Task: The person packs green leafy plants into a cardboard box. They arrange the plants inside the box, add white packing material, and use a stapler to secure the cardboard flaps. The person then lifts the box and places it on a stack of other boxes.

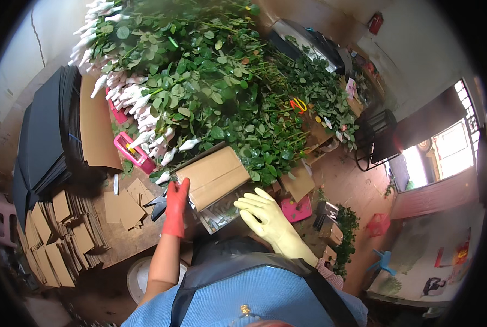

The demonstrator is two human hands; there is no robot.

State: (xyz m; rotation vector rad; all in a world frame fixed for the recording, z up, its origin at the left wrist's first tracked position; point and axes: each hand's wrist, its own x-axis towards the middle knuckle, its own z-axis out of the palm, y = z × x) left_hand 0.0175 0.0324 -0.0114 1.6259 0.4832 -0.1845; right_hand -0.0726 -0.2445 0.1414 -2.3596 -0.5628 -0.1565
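My left hand (177,204), in a red rubber glove, grips the left edge of a brown cardboard piece (213,175) that lies over a dark-rimmed tray or box. Small pieces (223,216) show in that box, too small to identify. My right hand (260,212), in a pale yellow rubber glove, is spread with fingers apart near the box's right corner; whether it touches is unclear. Beyond lies a big heap of leafy rose stems (215,77), their flower heads in white mesh sleeves (137,98). A dark-handled pair of scissors (158,204) is beside my left hand.
At left stand cut cardboard pieces (63,241) and large dark sheets (43,126). A pink plastic holder (135,153) lies beside the sleeved flowers. A pink stool (296,208) is at right, a white round container (139,278) below the table's edge.
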